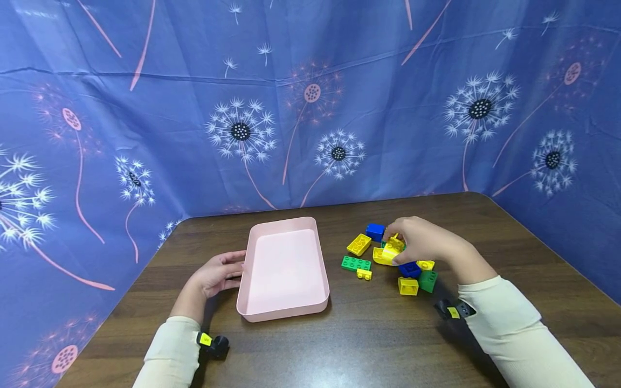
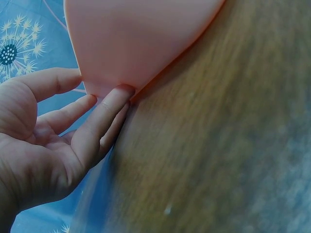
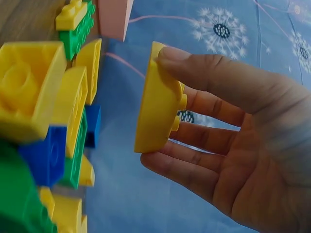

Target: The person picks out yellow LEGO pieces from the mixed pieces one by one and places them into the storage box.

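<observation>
A pink tray (image 1: 291,269) with low walls lies on the wooden table. On its left side, my left hand (image 1: 222,274) touches the outer wall; in the left wrist view the straight fingers (image 2: 104,109) rest against the pink wall. Over a pile of toy bricks to the right of the tray is my right hand (image 1: 419,238). Between thumb and fingers it pinches a yellow building brick (image 3: 160,102) with sloped ends and studs, held above the others. Part of the pile is hidden under this hand.
Around the right hand lie a green brick (image 1: 356,263), a small yellow brick (image 1: 364,275), a yellow brick (image 1: 359,244), a blue brick (image 1: 375,232) and several more. Behind the table hangs a blue dandelion-print cloth (image 1: 368,97).
</observation>
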A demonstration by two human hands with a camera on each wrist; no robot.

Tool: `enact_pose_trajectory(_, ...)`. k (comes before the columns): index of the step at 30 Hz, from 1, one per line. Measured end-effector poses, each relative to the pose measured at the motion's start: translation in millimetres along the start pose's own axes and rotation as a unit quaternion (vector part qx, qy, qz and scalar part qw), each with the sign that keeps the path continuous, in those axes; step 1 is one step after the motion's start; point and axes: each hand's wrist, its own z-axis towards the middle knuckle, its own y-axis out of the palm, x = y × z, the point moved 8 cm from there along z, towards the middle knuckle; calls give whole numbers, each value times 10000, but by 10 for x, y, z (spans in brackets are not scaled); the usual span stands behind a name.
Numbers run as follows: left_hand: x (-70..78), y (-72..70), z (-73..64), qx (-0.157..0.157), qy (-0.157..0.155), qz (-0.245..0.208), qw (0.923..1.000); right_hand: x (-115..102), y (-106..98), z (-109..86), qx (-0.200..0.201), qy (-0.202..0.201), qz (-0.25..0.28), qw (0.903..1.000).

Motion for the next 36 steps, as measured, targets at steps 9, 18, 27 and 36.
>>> enact_pose_trajectory(9,-28,-16,4,72,-56,-102,9999,-255,91,229,-65,-357,-134,9993)
enact_pose_trajectory(18,-33,-31,10,165,-95,-119,9997,-443,140,404,-103,-502,-149,9986)
enact_pose_trajectory(27,-13,-8,-3,85,-76,-119,9999,-687,196,580,-273,-761,-179,9966)
enact_pose_trajectory(36,4,-7,-8,18,-53,-95,9999,-982,272,759,-457,-1036,-193,9934)
